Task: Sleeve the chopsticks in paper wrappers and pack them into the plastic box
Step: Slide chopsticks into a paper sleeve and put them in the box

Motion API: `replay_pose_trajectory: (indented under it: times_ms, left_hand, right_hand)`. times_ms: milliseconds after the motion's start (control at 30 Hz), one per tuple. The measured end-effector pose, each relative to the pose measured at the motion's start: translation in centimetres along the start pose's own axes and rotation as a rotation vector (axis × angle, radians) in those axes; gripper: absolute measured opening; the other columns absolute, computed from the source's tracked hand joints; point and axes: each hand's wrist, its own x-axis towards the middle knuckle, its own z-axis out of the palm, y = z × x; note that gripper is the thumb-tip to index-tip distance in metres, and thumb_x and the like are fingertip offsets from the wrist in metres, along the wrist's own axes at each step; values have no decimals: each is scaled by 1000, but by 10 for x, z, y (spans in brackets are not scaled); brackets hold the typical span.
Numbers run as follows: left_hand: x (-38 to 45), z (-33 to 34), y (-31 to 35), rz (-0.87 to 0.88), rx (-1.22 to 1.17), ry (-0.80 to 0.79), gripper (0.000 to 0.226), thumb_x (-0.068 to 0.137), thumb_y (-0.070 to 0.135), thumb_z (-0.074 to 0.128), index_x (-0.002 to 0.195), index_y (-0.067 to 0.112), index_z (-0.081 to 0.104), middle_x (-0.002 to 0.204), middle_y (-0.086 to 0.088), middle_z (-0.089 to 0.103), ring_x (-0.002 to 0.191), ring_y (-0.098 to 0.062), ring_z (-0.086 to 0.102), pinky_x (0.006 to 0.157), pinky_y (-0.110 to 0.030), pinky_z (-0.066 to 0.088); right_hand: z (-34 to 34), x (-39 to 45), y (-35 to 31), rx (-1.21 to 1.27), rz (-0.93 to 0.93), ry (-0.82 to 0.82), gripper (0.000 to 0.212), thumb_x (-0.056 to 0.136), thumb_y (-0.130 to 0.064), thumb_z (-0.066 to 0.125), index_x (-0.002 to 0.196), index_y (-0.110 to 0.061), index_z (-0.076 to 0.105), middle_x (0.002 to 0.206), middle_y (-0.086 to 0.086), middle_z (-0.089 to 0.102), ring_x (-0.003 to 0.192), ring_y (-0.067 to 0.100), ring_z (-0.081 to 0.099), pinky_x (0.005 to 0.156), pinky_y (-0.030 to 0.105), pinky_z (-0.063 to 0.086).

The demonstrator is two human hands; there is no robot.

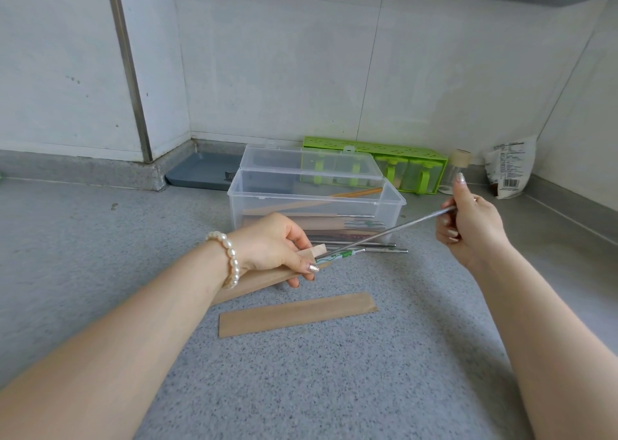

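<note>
Spare paper wrapper (296, 313) lies flat on the surface (100, 238), nearest, unused. Behind it, left hand (274, 245) grips another wrapper (267, 280) at its open end, fingers (312, 267) curled round the mouth. Right hand (468, 225) pinches the far end of a metal chopstick pair (384, 233), tips just at the wrapper mouth, not yet slid in. More bare chopsticks (374, 247) lie by the plastic box (316, 205), lid open, several sleeved pairs inside. Judging: mid-task, a few left.
</note>
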Motion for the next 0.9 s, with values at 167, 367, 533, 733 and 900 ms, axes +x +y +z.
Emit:
replay_pose_trajectory:
  times_ms: [167, 367, 533, 733, 900]
  left_hand:
    - [-1, 3, 2, 12, -12, 2, 18, 79, 6, 70, 95, 2, 62, 78, -7, 74, 57, -14, 66, 66, -38, 55]
    - [-2, 7, 5, 60, -27, 26, 8, 79, 8, 70, 84, 6, 64, 74, -5, 73, 52, -10, 64, 49, -19, 50]
    - [-3, 6, 5, 58, -41, 38, 7, 78, 6, 70, 80, 8, 64, 72, -5, 73, 50, -11, 63, 51, -19, 50]
    - [-5, 8, 9, 71, -70, 39, 9, 77, 2, 71, 85, 2, 66, 67, -4, 72, 49, -11, 63, 51, -18, 51]
    - [-7, 7, 9, 68, -52, 36, 16, 76, 1, 72, 89, -3, 66, 71, -8, 73, 51, -12, 64, 52, -19, 52]
  right_hand:
    - [1, -1, 1, -49, 41, -99, 45, 94, -42, 47, 65, -9, 44, 40, 3, 37, 31, 11, 24, 35, 17, 17]
    - [21, -18, 19, -422, 226, -525, 45, 95, -49, 37, 81, -9, 54, 57, 8, 56, 50, 19, 46, 47, 26, 34]
    - [37, -27, 31, -654, 141, -673, 55, 97, -53, 27, 87, -5, 53, 63, 11, 59, 54, 19, 45, 51, 27, 35]
    - [41, -29, 28, -760, 85, -805, 74, 96, -55, 10, 87, -4, 63, 66, 10, 54, 58, 18, 42, 54, 28, 32]
    - [45, -35, 28, -837, 82, -873, 76, 95, -58, 10, 84, -6, 65, 67, 9, 55, 59, 17, 44, 56, 28, 34]
